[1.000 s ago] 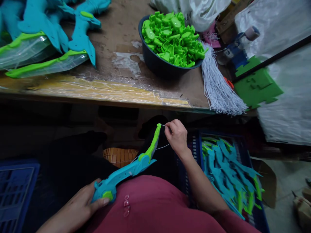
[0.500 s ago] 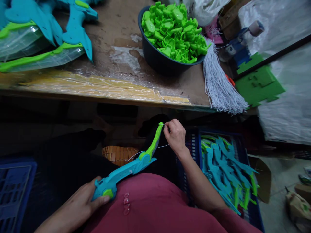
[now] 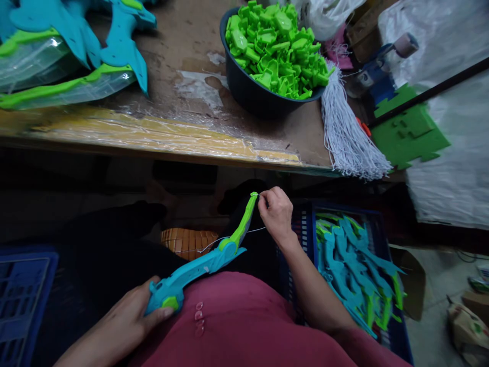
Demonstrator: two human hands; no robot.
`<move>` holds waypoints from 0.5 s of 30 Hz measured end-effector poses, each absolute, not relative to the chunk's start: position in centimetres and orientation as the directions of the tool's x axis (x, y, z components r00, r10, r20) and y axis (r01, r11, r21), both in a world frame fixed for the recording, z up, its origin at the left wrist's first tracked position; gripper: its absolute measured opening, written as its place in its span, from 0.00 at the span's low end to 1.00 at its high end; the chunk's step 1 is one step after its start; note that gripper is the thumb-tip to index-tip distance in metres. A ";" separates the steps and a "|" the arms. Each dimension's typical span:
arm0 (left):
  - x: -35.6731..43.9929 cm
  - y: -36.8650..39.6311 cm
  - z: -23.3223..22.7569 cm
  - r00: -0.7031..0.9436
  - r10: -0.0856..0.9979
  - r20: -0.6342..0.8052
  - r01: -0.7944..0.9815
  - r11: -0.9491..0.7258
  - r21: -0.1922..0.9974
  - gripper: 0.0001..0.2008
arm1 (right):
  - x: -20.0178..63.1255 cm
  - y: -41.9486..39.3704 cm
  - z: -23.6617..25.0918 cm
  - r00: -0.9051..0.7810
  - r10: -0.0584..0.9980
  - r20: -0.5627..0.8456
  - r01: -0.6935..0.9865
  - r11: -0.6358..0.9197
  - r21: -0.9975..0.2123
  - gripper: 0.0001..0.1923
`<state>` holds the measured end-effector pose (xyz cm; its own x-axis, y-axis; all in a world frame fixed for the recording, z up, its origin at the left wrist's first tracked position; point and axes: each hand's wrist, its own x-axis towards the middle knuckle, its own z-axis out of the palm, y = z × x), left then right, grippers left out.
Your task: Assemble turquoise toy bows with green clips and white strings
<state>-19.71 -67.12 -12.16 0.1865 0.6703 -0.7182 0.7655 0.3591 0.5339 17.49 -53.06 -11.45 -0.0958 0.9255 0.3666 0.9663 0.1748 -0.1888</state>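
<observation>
My left hand (image 3: 133, 313) is closed around the lower end of a teal and green plastic toy bow (image 3: 198, 267), which slants up and right in front of my shirt. Its green limb (image 3: 245, 221) ends near my right hand (image 3: 275, 211). Those right fingers are pinched on a thin white string (image 3: 254, 230) at the limb's tip. A loop of this string hangs behind the bow, passing its joint; the rest of the string's path is partly hidden.
On the workbench (image 3: 160, 102) are a dark bowl (image 3: 255, 99) of green plastic parts, a bundle of white strings (image 3: 346, 132) and teal assemblies (image 3: 124, 43). At right, a blue crate (image 3: 397, 326) holds several teal-green pieces; another blue crate (image 3: 25, 300) is at left.
Almost nothing differs. The view has shifted very slightly, and my right hand keeps its pinch on the string at the limb's tip.
</observation>
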 end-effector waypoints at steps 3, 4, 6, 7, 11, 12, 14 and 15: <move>-19.7 -67.1 -12.1 0.168 0.682 -0.712 0.763 0.367 0.532 0.30 | 17.3 -53.1 -11.4 -0.096 0.925 0.367 0.966 0.177 -0.191 0.10; -19.8 -67.2 -12.2 0.156 0.685 -0.711 0.759 0.377 0.530 0.31 | 17.3 -53.1 -11.3 -0.097 0.926 0.366 0.966 0.177 -0.191 0.10; -19.9 -67.3 -12.5 0.137 0.685 -0.716 0.744 0.406 0.531 0.32 | 17.3 -53.1 -11.3 -0.097 0.927 0.362 0.966 0.175 -0.190 0.10; -20.0 -67.4 -12.6 0.136 0.679 -0.721 0.735 0.419 0.533 0.32 | 17.3 -53.1 -11.3 -0.097 0.928 0.359 0.967 0.173 -0.188 0.10; -20.4 -67.8 -13.4 0.169 0.652 -0.739 0.717 0.434 0.546 0.35 | 17.3 -53.1 -11.4 -0.101 0.935 0.340 0.970 0.169 -0.176 0.10; -20.4 -67.8 -13.5 0.173 0.650 -0.740 0.714 0.434 0.548 0.36 | 17.4 -53.1 -11.5 -0.102 0.937 0.333 0.971 0.167 -0.173 0.10; -20.4 -67.9 -13.7 0.173 0.646 -0.743 0.713 0.439 0.547 0.37 | 17.4 -53.1 -11.4 -0.106 0.942 0.319 0.972 0.166 -0.166 0.10; -20.4 -68.0 -13.7 0.174 0.643 -0.746 0.714 0.439 0.545 0.36 | 17.4 -53.1 -11.4 -0.110 0.944 0.310 0.972 0.167 -0.163 0.10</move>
<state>-20.37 -67.98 -13.68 0.1744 0.6429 -0.7458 0.7138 0.4392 0.5455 17.39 -53.14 -11.42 -0.1100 0.9444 0.3099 0.9724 0.1669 -0.1633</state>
